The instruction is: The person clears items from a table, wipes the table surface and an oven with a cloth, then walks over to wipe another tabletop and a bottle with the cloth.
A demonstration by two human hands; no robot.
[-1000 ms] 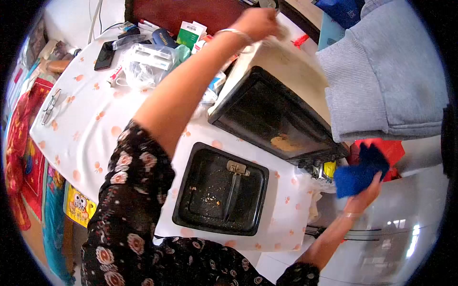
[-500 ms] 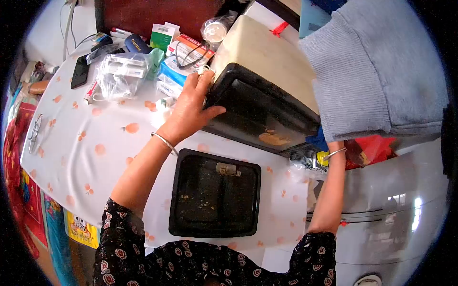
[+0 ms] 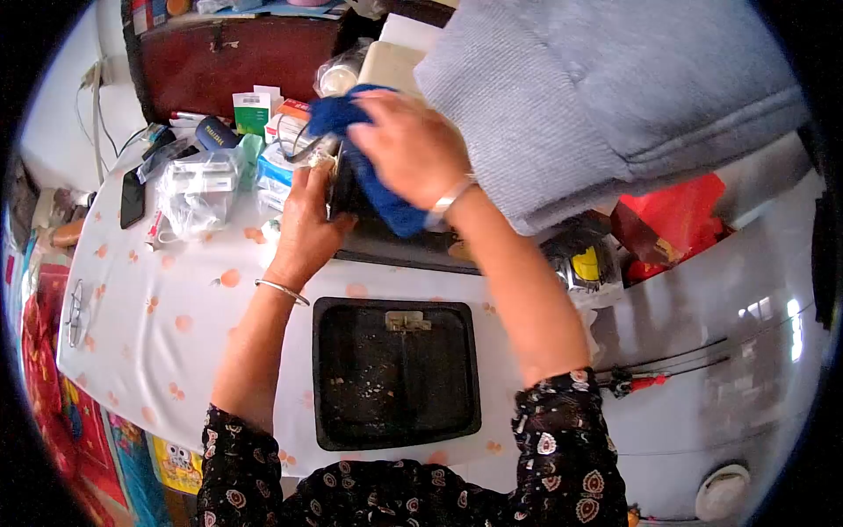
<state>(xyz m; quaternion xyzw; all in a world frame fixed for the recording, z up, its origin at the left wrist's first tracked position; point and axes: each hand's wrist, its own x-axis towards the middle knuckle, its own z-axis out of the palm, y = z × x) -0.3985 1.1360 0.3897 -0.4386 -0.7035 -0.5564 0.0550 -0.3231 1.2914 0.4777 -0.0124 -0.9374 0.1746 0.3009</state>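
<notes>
A boxy case with a cream body and a black front [image 3: 373, 244] stands on the table, largely covered by my arms and a grey garment. My left hand [image 3: 307, 224] grips its left edge, thumb on the black face and fingers round the side. In my right hand [image 3: 413, 145], slightly blurred, a dark blue cloth [image 3: 391, 198] is bunched against the upper part of the front. Nearer to me lies a shallow black tray-like panel [image 3: 395, 378] with a raised rim, a metal fitting and pale specks inside.
Left of the case are a plastic-wrapped item [image 3: 200, 189], medicine-like boxes [image 3: 274, 174], a phone [image 3: 133, 198] and glasses [image 3: 75, 312]. A grey ribbed garment [image 3: 597, 105] hangs over the right side. Beyond the table's right edge are a red bag [image 3: 672, 220] and a glossy grey surface [image 3: 702, 413].
My right hand has moved from the case's lower right corner up and left across its front, carrying the blue cloth. My left hand keeps its hold. The camera view has shifted.
</notes>
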